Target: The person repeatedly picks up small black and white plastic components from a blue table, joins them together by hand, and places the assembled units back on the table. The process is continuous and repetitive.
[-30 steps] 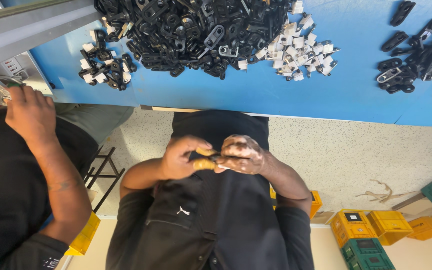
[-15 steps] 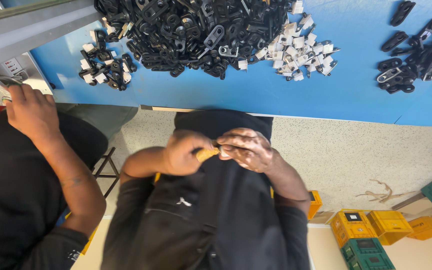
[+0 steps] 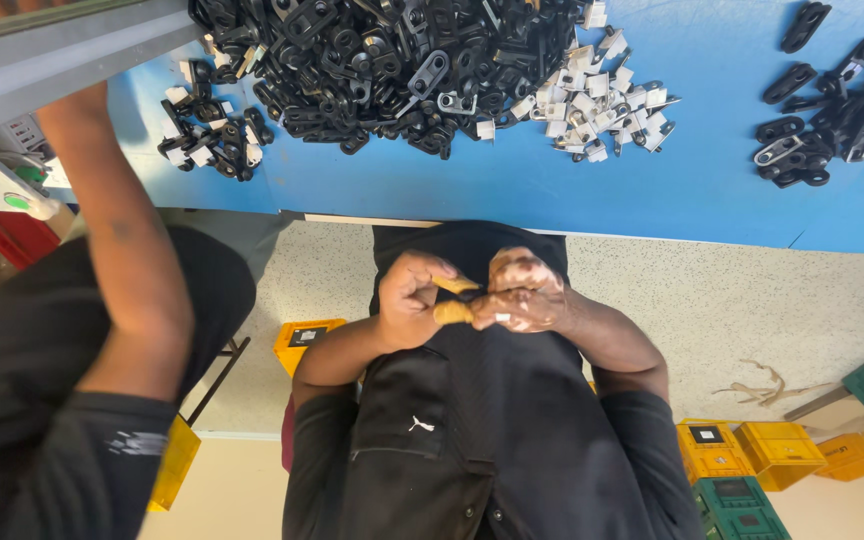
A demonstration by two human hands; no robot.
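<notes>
my left hand (image 3: 407,300) and right hand (image 3: 524,292) both closed on 1 yellow piece (image 3: 452,300) at my chest | black parts (image 3: 372,60) heaped on counter (image 3: 572,190), untouched

co-worker's hand (image 3: 12,8) cut off at top edge

A blue table (image 3: 572,190) carries a big heap of black parts (image 3: 372,60). Beside it lie small white pieces (image 3: 602,110), seemingly clips.
</notes>
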